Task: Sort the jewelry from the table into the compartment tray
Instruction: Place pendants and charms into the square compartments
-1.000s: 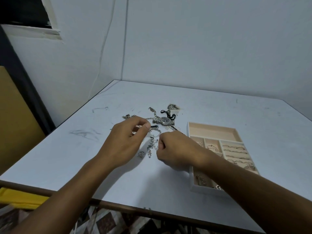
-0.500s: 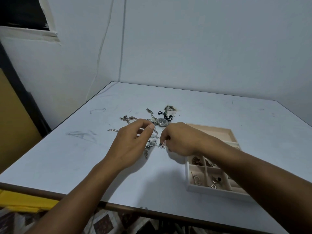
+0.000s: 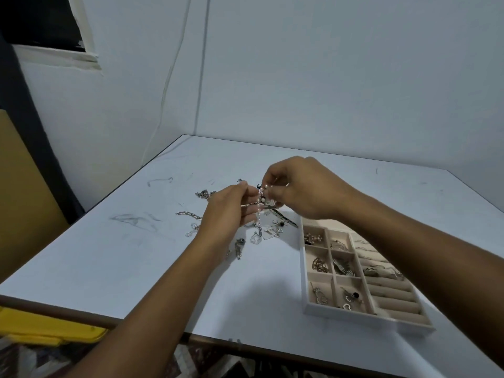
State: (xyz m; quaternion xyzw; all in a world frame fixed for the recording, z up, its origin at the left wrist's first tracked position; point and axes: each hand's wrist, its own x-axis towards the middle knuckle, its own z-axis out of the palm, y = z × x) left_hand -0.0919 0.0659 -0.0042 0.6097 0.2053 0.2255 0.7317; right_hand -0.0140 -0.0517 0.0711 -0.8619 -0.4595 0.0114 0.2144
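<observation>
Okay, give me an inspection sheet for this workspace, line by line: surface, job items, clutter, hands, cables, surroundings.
Surface: white table, scuffed with dark marks at the left.
Job's things: loose jewelry pile on the table; beaded chain lifted between both hands; compartment tray at the right, small compartments already holding pieces.
Clutter: nothing seen.
Grippers: left hand and right hand raised above the pile, each pinching the beaded chain.
Cables: thin cable running down the wall.
Surroundings: pale walls, dark window opening upper left, yellow object below the table edge.
</observation>
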